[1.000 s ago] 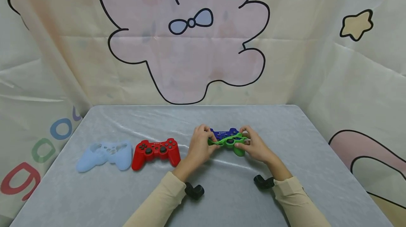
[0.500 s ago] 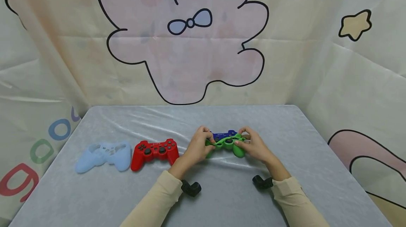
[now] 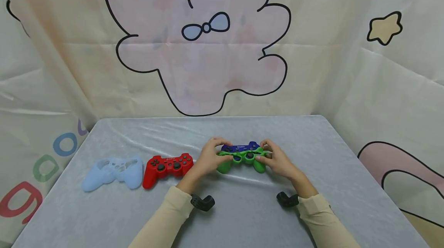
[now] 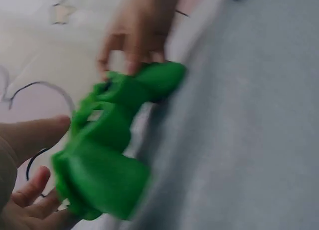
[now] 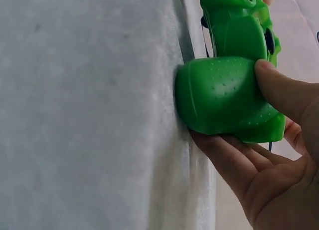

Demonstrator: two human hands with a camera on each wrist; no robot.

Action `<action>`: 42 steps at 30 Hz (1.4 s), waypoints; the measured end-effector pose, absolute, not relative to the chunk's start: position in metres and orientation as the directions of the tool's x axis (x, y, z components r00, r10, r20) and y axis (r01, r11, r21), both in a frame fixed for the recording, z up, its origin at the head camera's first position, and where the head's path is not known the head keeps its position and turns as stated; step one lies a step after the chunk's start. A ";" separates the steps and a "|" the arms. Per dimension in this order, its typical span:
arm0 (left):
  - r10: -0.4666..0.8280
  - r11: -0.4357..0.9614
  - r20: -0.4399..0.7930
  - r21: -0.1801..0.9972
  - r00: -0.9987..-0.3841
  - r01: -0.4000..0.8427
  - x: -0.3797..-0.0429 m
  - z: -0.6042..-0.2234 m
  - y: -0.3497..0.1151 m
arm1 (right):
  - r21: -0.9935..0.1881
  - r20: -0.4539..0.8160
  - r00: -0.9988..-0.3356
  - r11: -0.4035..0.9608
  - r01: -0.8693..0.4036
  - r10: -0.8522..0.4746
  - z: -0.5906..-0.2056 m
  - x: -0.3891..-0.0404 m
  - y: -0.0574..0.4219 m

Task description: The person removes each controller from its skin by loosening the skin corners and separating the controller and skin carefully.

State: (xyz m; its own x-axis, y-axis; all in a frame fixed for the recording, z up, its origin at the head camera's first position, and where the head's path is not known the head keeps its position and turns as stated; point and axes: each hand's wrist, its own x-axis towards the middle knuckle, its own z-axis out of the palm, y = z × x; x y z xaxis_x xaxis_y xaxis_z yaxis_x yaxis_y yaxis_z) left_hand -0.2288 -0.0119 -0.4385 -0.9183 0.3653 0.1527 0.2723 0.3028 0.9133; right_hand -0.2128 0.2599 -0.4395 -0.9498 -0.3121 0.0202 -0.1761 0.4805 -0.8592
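Observation:
A blue game controller [image 3: 240, 148] marked SONY sits near the table's middle, its top bare. A green silicone sleeve [image 3: 258, 166] covers its two handles and lower front, below the buttons. My right hand [image 3: 280, 160] grips the right end, thumb on the sleeve's front and fingers beneath the handle in the right wrist view. My left hand [image 3: 209, 157] is at the left end, thumb and fingers spread wide around it. In the left wrist view, which is blurred, the left thumb [image 4: 42, 132] is straight beside the sleeve's edge and the fingers touch its lower end.
On the grey cloth-covered table [image 3: 243, 213], a red controller [image 3: 169, 166] lies just left of my left hand. Farther left is a pale blue silicone sleeve [image 3: 114, 173], flat and without a controller. A printed curtain [image 3: 312, 67] hangs behind the table.
My left hand has moved left and loosened from pinching the sleeve's edge. The sleeve's left side now lies over the blue controller's left handle. My right hand has kept its grip.

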 end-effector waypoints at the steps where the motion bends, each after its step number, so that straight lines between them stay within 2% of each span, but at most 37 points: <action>1: 0.364 0.266 0.147 0.930 -0.920 0.254 -0.230 -0.438 -0.014 | -0.861 0.019 -0.950 0.478 -0.175 -0.312 -0.439 -0.213 0.260; 4: 0.412 0.234 0.104 0.948 -0.905 0.215 -0.232 -0.437 -0.022 | -0.859 0.028 -0.947 0.477 -0.186 -0.319 -0.439 -0.215 0.260; 8: 0.559 0.294 0.053 0.921 -0.828 0.257 -0.234 -0.442 -0.024 | -0.844 0.073 -0.936 0.478 -0.242 -0.345 -0.440 -0.214 0.261; 11: 0.608 0.279 0.046 0.922 -0.793 0.267 -0.235 -0.446 -0.023 | -0.839 0.100 -0.914 0.460 -0.290 -0.394 -0.439 -0.213 0.261; 17: 0.575 0.269 0.053 0.930 -0.816 0.250 -0.234 -0.448 -0.021 | -0.851 0.064 -0.874 0.432 -0.300 -0.481 -0.435 -0.207 0.254; 25: 0.553 0.292 0.051 0.923 -0.832 0.251 -0.232 -0.447 -0.020 | -0.803 0.073 -0.937 0.538 -0.258 -0.340 -0.431 -0.202 0.238; 35: 0.534 0.312 0.048 0.917 -0.844 0.249 -0.229 -0.445 -0.019 | -0.904 0.027 -0.958 0.402 -0.145 -0.284 -0.435 -0.202 0.236; 42: 0.494 0.380 0.061 0.882 -0.867 0.278 -0.228 -0.445 -0.017 | -0.919 0.059 -0.955 0.359 -0.166 -0.290 -0.438 -0.202 0.238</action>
State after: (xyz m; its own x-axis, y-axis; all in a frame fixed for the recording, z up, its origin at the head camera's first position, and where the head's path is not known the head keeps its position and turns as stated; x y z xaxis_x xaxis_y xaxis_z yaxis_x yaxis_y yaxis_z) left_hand -0.2281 -0.0170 -0.4445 -0.8673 0.4941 0.0611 0.2784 0.3795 0.8823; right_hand -0.2020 0.2382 -0.4384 -0.9552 -0.2899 0.0594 -0.1659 0.3587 -0.9186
